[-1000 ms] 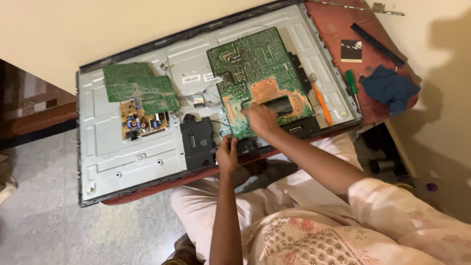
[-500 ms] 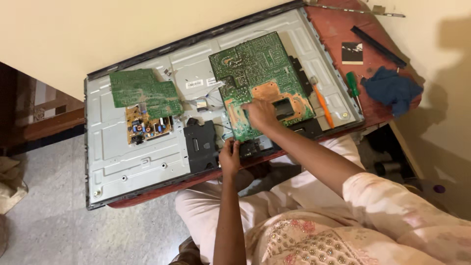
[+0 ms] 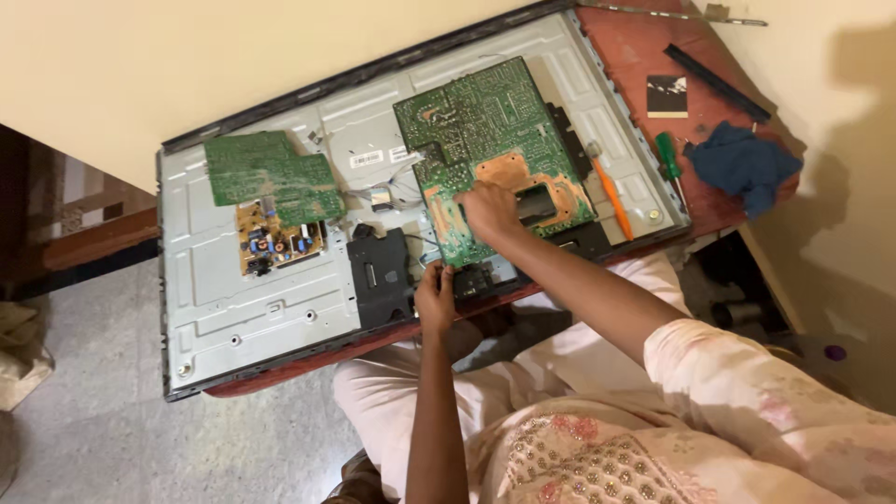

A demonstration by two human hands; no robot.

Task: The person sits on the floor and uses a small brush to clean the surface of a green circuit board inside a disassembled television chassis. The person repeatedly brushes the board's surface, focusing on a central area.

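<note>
- The large green circuit board (image 3: 490, 140) lies flat on the grey metal back panel (image 3: 252, 299) of the opened flat screen, right under my right hand (image 3: 487, 211); its near edge sits just beyond my left-hand fingertips.
- My right hand rests on the board's lower left part, fingers bent and close together, pressing down; I cannot tell whether they pinch anything.
- My left hand (image 3: 434, 297) is at the panel's near edge, fingers curled onto a small black connector block (image 3: 474, 278); the grip itself is hidden.
- Compared with a second ago, both hands sit in much the same spots on board and edge; only the view has shifted, so I judge the board has not been freed or moved.
- Left of my left fingers: a black plastic cover (image 3: 378, 275), then a smaller green board (image 3: 266, 177) with a tan board (image 3: 278, 245) below it.
- Right of my right fingers: an orange-handled tool (image 3: 611, 196), a green-handled screwdriver (image 3: 667, 159), and a blue cloth (image 3: 745, 163) on the red table (image 3: 635, 51).
</note>
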